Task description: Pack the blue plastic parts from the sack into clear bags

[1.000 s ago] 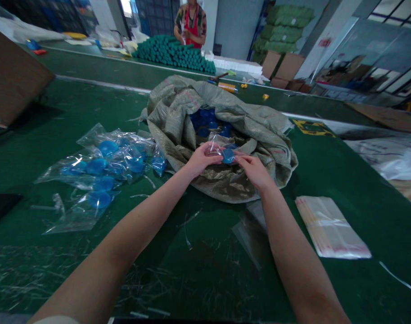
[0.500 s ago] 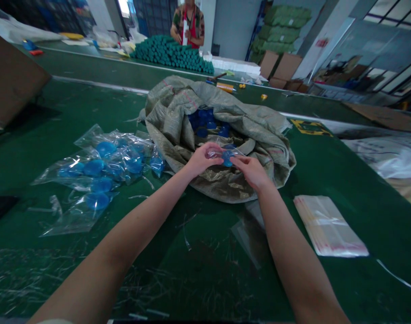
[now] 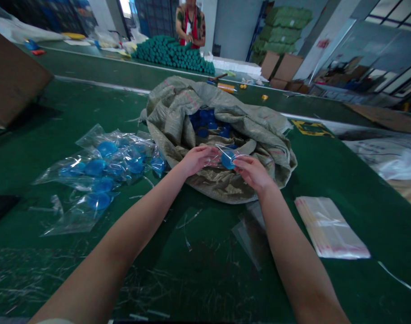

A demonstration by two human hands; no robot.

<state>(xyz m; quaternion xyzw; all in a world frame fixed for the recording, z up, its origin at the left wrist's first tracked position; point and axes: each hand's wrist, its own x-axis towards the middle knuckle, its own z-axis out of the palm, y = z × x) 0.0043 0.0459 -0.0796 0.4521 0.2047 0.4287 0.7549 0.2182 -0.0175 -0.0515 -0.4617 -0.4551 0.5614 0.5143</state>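
While bagged blue discs (image 3: pixel 95 167) lie left of the left hand (image 3: pixel 197 161), whose fingers rest against a clear bag (image 3: pixel 225 151), grip unclear, the blue disc (image 3: pixel 227 160), apparently inside that bag, sits between the hands, pinched by the right hand (image 3: pixel 253 172); light, even tension should limit creasing.
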